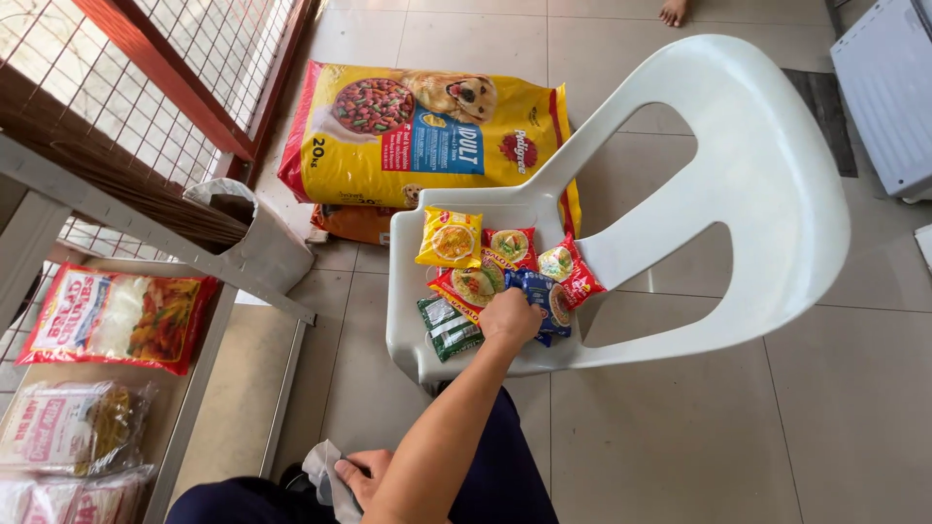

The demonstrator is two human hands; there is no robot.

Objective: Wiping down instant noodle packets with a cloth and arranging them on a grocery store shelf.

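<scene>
Large pale beige floor tiles (680,417) with thin grout lines cover the room, lit evenly by soft daylight. A white moulded plastic chair (767,175) stands in the middle. Behind it a big yellow pet-food sack (427,126) lies flat on the floor. At the upper left rises a red-brown wooden frame with wire mesh (194,58). Below it, a grey metal shelf (228,388) carries clear packets. A white plastic box (888,87) sits at the upper right, beside a dark floor mat (823,107).
</scene>
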